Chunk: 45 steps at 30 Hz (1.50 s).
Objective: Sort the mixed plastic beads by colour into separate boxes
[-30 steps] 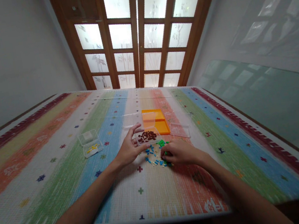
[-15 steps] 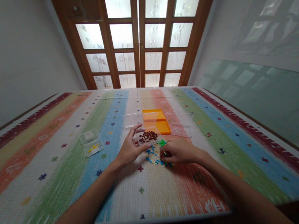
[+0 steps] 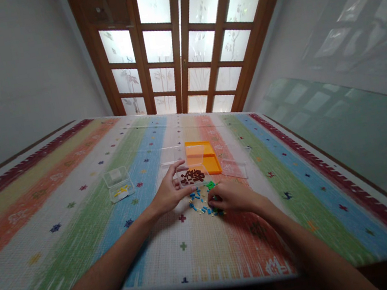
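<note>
My left hand [image 3: 168, 189] grips the left end of a clear plastic box [image 3: 207, 180], thumb along its front and index finger behind it. Inside the box lie many small dark brown toy bricks [image 3: 192, 176]. Loose blue bricks [image 3: 193, 206], with tiny pale ones among them, are scattered on the cloth just in front. My right hand [image 3: 229, 196] is at the right side of this scatter, fingertips pinched together and pointing down. Whatever sits between those fingertips is hidden. Bright green bricks [image 3: 210, 185] lie beside its knuckles, partly covered by the hand.
Behind the box stands an orange divided tray [image 3: 213, 163]. A clear lid [image 3: 233, 169] lies to its right. Off to the left is a small open clear case [image 3: 116, 176] with yellow pieces [image 3: 121, 192]. A striped tablecloth [image 3: 205, 257] covers the table.
The fingers of my right hand have curled slightly closer together over the bricks. My left hand and the box stay in place.
</note>
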Each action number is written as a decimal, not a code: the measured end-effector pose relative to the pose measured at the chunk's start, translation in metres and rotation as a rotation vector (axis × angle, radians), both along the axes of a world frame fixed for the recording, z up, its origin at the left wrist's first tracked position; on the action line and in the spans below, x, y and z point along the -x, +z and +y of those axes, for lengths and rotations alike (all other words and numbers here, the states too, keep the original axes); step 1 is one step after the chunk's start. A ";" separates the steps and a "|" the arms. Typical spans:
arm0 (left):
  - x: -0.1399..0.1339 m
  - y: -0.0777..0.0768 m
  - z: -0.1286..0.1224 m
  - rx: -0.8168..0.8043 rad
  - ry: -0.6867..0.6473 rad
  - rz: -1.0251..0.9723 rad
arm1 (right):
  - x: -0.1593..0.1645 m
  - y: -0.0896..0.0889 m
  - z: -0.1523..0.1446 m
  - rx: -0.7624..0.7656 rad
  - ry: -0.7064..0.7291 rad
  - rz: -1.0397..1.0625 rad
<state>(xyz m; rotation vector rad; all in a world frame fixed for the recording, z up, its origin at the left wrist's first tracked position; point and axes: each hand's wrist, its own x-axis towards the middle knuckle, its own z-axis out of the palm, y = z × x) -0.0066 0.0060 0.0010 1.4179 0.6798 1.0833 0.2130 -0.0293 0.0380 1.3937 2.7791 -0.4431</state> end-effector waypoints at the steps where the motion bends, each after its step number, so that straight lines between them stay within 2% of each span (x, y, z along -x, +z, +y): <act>1: 0.000 0.000 0.000 0.000 0.001 -0.003 | 0.000 0.000 0.001 -0.023 -0.025 -0.003; 7: -0.001 0.001 0.000 -0.013 0.002 -0.006 | -0.005 -0.003 0.003 -0.086 -0.055 0.048; 14: 0.000 0.000 0.000 -0.023 -0.001 -0.018 | -0.005 -0.001 -0.001 -0.033 -0.074 0.054; 22: 0.000 0.001 -0.001 -0.020 0.001 -0.008 | -0.002 -0.006 0.003 -0.051 -0.097 0.048; 28: -0.001 0.000 0.000 -0.018 0.019 0.003 | 0.003 -0.013 0.002 0.004 -0.057 0.109; 33: 0.000 -0.001 0.000 -0.028 0.007 -0.005 | 0.003 -0.016 0.001 -0.029 -0.025 0.106; 36: 0.000 -0.001 0.000 -0.039 0.013 -0.007 | 0.002 -0.008 -0.001 0.009 -0.017 0.124; 40: 0.000 -0.002 0.001 -0.035 0.017 0.000 | -0.002 0.015 -0.003 0.082 0.009 0.238; 45: -0.002 -0.002 0.000 -0.028 0.018 0.024 | -0.001 0.040 0.004 0.043 0.005 0.367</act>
